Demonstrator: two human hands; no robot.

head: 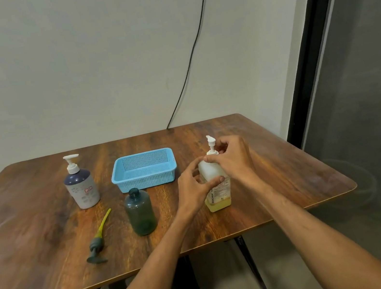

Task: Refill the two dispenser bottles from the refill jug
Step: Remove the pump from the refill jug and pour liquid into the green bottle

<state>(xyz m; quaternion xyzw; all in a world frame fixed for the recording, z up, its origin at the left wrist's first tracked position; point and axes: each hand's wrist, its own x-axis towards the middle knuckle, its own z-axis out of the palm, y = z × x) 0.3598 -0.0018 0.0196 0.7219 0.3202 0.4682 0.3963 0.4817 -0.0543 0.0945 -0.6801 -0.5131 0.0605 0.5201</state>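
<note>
The left hand (192, 190) grips the body of the translucent white pump bottle (215, 185) at the table's (30, 210) right side, while the right hand (231, 160) closes round its pump collar. To unscrew cleanly, brace the body upright and turn only the collar, then lift the tube straight out. The green bottle (140, 211) stands open nearby, its pump (98, 239) lying left of it.
</note>
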